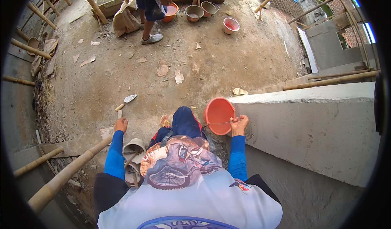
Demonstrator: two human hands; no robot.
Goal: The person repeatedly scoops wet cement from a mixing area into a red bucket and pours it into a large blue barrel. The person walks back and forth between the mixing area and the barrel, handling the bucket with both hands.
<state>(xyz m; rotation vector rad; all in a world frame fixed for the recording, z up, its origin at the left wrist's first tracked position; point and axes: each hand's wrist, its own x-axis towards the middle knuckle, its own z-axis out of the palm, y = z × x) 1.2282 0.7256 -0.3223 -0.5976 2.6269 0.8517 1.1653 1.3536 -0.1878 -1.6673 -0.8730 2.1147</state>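
My right hand (239, 125) is closed round the thin wire handle of an orange-red bucket (218, 114). The bucket tilts toward me beside a concrete wall, and its inside looks bare. My left hand (121, 125) hangs low on the left, its fingers mostly turned from view. A small pale strip (119, 114) lies just beyond its fingertips; whether they touch cannot be made out. Farther on is a trowel (130, 98) with a grey blade and a pale wooden handle, apart from the hand. Both my forearms wear blue sleeves.
A thick bamboo pole (69, 176) slants up by my left arm. On my right runs a concrete wall (309, 131). A pale bucket (133, 146) stands by my left leg. Ahead, a person (150, 9) stands near a sack (125, 20), several buckets and a pink-filled bucket (231, 25).
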